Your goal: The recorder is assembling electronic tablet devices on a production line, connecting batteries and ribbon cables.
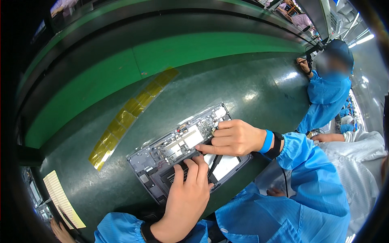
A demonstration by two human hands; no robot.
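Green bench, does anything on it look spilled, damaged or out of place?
Nothing stands out; no spill shows. The opened laptop base and yellow tape strip lie slanted on the bench, without visible breakage. The left hand and right hand cover part of the base, so I can't judge there.

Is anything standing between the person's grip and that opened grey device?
Nothing visible does: the left grip rests on the opened grey device, and the right grip is at its circuit board. The yellow strip lies apart, off to the left.

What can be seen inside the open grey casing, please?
A circuit board and a black panel show inside the casing; the left hand and right hand hide whatever lies beneath them.
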